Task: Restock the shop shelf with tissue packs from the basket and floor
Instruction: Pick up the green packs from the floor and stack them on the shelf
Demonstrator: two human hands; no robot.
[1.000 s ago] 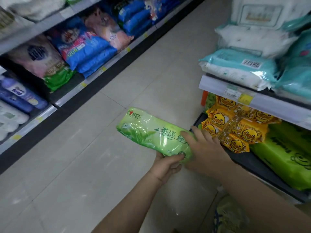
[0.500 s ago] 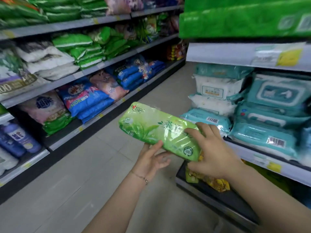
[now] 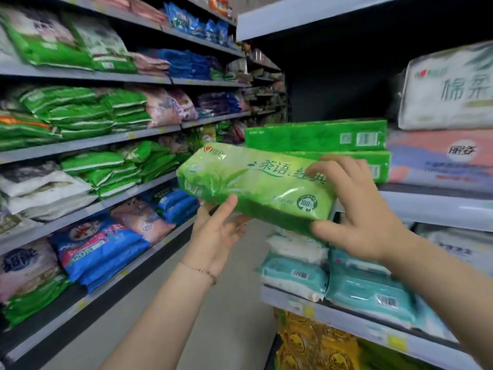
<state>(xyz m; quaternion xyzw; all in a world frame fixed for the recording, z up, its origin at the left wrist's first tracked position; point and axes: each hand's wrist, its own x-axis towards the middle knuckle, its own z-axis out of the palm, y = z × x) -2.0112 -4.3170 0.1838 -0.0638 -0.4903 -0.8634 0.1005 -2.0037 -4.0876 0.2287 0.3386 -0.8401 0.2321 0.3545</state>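
Head view: a green tissue pack (image 3: 256,182) is held up in the aisle, long side level, just in front of the right-hand shelf (image 3: 437,209) and not yet on it.

R hand (image 3: 365,217) is clamped on the pack's near end. Its fingers (image 3: 333,166) are curled over the top face and the thumb is pressed in from below, so that end is pinched through its thickness.

L hand (image 3: 216,233) is set palm-up under the pack's mid-left part. The thumb is laid straight against the lower front face and the other fingers are spread loosely beneath. It is a support, not a closed grip.

Just beyond the R fingertips a stack of flat green packs (image 3: 314,134) is seen on the shelf, prob. the target spot. Below the R thumb, teal wipes (image 3: 293,276) are stocked on a lower shelf.

Handling, as judged: the pack is taken to be light and soft. The film wrap is glossy, so some slip is expected, and the wrap is seen dimpled under the R fingers. A one-end hold is likely to let the far end sag, so an end pinch plus an under-support is best kept until the pack is slid flat onto the stack. No fragility is expected, though the corners could be crushed if it is jammed in.
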